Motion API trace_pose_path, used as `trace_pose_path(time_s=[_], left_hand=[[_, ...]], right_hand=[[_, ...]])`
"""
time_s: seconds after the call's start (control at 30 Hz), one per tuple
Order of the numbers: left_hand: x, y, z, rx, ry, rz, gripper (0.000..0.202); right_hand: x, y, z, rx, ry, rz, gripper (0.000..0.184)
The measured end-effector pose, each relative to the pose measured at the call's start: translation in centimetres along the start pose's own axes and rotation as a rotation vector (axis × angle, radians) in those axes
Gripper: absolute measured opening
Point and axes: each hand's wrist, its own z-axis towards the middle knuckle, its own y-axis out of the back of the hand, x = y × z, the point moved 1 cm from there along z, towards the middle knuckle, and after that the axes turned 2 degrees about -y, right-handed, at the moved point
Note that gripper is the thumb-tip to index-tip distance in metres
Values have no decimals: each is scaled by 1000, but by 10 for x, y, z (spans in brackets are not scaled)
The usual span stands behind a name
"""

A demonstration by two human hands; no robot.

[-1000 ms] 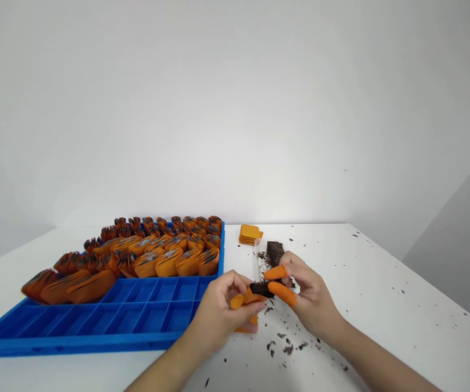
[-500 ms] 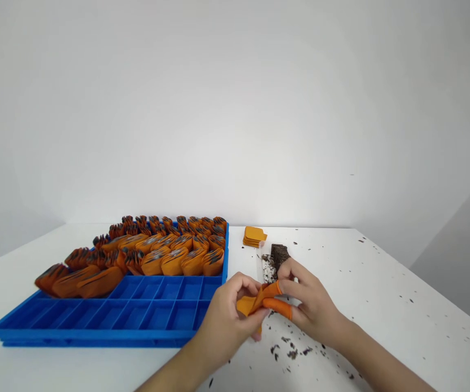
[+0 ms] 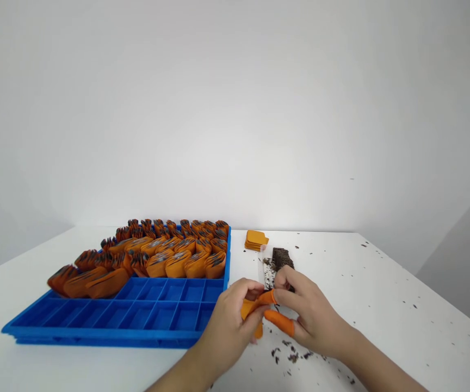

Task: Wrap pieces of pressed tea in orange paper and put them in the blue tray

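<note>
My left hand (image 3: 229,321) and my right hand (image 3: 308,310) meet above the white table (image 3: 382,305), both pinched on a small orange pouch (image 3: 249,310). Orange finger cots cover my right thumb and forefinger. Whatever sits inside the pouch is hidden by my fingers. Just behind my hands lies a stack of dark brown pieces (image 3: 280,257) in clear wrapping. A small pile of flat orange pouches (image 3: 256,239) rests farther back.
A blue compartment tray (image 3: 108,321) lies at the left; its far rows hold several filled orange pouches (image 3: 169,253), its near rows show bare blue cells. Dark crumbs (image 3: 292,354) are scattered over the table around my hands and to the right.
The dark piece seen between my fingers a second ago has gone out of sight into the orange pouch. My hands have closed together on it. The camera has shifted, so everything sits further right.
</note>
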Motion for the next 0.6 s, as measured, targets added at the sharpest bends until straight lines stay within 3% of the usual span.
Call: trace_pose_path(time_s=[0.07, 0.23, 0.33, 0.43, 0.53, 0.6], left_hand=[[-5, 1, 0, -4, -38, 34, 19], [-10, 9, 6, -72, -91, 44, 27], [-9, 22, 9, -119, -101, 26, 28], [-13, 46, 6, -137, -113, 108, 28], [-19, 79, -8, -224, -160, 489, 24], [-20, 106, -22, -293, -120, 707, 23]], right_hand=[[-2, -1, -2, -33, 23, 34, 11], [-10, 4, -4, -233, -45, 169, 34], [-16, 7, -3, -258, -99, 153, 37], [-22, 4, -5, -227, -115, 124, 38], [-25, 1, -6, -196, -120, 107, 39], [-24, 1, -7, -177, -115, 92, 38]])
